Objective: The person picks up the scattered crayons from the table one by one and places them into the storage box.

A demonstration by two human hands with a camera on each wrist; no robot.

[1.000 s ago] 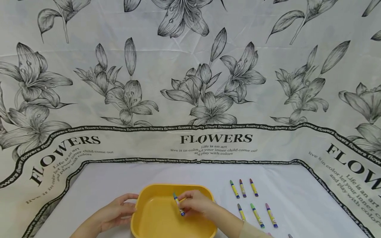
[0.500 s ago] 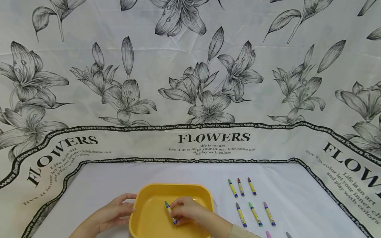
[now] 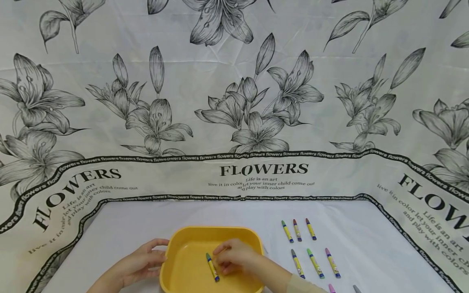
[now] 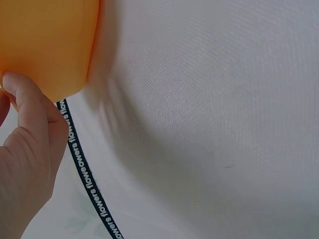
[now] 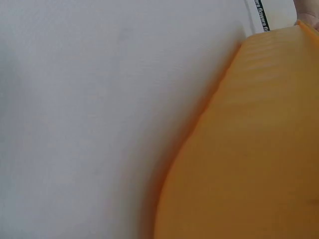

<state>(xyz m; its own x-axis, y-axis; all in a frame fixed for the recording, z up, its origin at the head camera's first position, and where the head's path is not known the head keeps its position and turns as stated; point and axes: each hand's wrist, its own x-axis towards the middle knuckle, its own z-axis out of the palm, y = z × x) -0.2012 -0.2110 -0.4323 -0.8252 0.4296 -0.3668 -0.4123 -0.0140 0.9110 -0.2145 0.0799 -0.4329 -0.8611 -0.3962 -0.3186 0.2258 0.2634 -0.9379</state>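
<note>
A dark green crayon (image 3: 212, 267) with a yellow and blue wrapper lies on the floor of a yellow plastic basin (image 3: 234, 232). My right hand (image 3: 235, 257) is inside the basin just right of the crayon, blurred, its fingers loosely bent and apart from it. At the basin's left side, my left hand (image 3: 141, 262) holds the rim. The left wrist view shows bent fingers of the left hand (image 4: 32, 124) at the basin's edge (image 4: 50, 45). In the right wrist view the basin's outer wall (image 5: 249, 149) fills the right side; the right hand's fingers are hidden there.
Several crayons lie in rows on the white tablecloth right of the basin, among them a green crayon (image 3: 287, 231), a red-brown crayon (image 3: 310, 229) and a pink crayon (image 3: 333, 263). A flower-print cloth (image 3: 264, 175) rises behind the table.
My right hand carried the dark green crayon down and left into the basin, then let it go and drew slightly away to the right. The left hand stays at the rim.
</note>
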